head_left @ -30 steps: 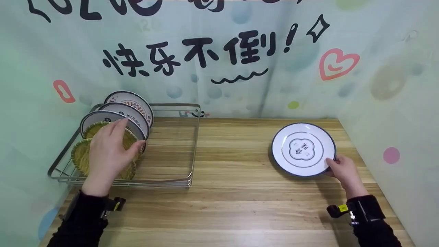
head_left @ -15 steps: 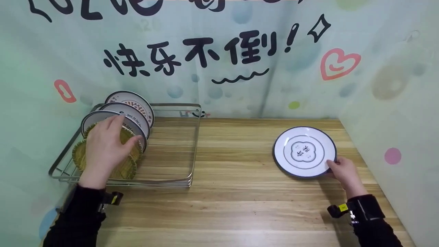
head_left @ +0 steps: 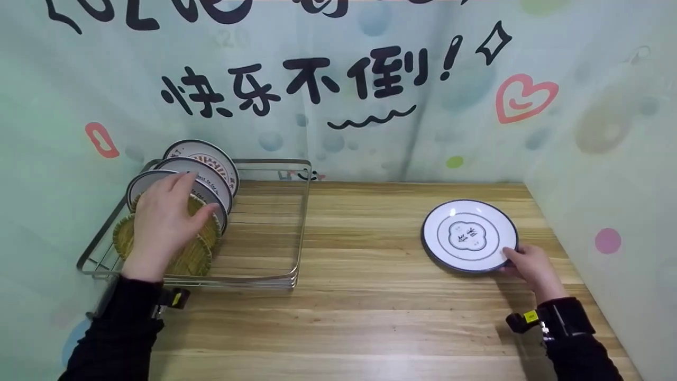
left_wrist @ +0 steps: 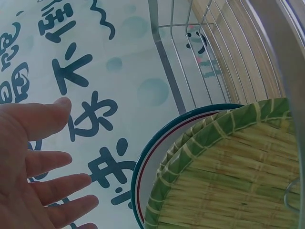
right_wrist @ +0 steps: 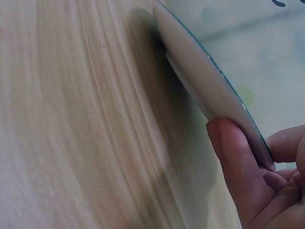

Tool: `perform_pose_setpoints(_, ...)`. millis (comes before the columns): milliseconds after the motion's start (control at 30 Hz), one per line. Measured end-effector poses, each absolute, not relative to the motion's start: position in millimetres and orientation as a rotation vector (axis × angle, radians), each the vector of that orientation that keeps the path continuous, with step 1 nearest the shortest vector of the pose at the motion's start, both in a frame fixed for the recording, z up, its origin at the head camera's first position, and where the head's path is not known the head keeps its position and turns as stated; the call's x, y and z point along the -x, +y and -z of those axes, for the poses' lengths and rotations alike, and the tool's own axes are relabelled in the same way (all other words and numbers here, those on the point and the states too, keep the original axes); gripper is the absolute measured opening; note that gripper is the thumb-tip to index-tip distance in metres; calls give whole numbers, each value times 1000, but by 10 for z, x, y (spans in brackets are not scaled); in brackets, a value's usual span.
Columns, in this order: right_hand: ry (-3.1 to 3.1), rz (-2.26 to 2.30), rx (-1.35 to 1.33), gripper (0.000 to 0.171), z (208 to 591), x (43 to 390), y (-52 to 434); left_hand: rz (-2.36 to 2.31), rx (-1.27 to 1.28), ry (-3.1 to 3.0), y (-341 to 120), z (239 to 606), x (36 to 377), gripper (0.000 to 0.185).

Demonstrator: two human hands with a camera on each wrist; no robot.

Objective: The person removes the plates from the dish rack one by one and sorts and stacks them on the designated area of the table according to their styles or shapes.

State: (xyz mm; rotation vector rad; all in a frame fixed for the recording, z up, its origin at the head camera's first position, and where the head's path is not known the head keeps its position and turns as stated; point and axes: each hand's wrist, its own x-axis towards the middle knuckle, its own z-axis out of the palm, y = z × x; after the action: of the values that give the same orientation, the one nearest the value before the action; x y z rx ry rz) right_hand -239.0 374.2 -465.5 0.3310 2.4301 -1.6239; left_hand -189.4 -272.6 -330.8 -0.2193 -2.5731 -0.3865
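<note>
1. Head view: the left hand (head_left: pixel 161 225) rests spread on the bamboo trays (head_left: pixel 198 248) in the rack (head_left: pixel 296 222); four dishes are racked and one plate (head_left: pixel 468 235) is left on the counter (head_left: pixel 359 296).
2. Left wrist: fingers (left_wrist: pixel 43 162) straight, gripping nothing.
3. Right wrist: the right hand (right_wrist: pixel 257 181) pinches the plate's rim, tilting it up.

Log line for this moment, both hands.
left hand: open, resting on bamboo tray in wire rack | right hand: pinching white plate rim, near edge tilted off wooden table
</note>
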Motion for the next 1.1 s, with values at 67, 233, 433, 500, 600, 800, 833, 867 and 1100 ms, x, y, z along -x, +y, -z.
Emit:
perform_pose_setpoints(67,2408,1627,-325,44,4651,2393,3759,384,225,-2581,-2723,3299,1902,65)
perform_pose_setpoints(233,2367,1601,-319,49,4645,2399,3781,387,222,-2594,-2728,3286,1919,65)
perform_pose_setpoints(433,2362,1589,-309,51,4655,2389,3811,379,215,-2612,-2771,3263,1970,64)
perform_pose_setpoints(500,2363,1590,-309,49,4659,2380,3826,367,211,-2612,-2790,3255,1995,64)
perform_pose_setpoints(600,2360,1598,-305,50,4664,2366,3844,353,201,-2614,-2812,3242,2028,64)
perform_pose_setpoints(800,2376,1591,-267,52,4670,2347,3839,353,180,-2614,-2830,3214,2067,63)
perform_pose_setpoints(833,2379,1584,-261,52,4667,2341,3837,352,179,-2614,-2831,3208,2074,63)
perform_pose_setpoints(867,2381,1581,-262,53,4663,2337,3836,351,176,-2618,-2833,3202,2082,63)
perform_pose_setpoints(1100,2415,1511,-306,64,4606,2307,3842,347,163,-2649,-2863,3150,2117,63)
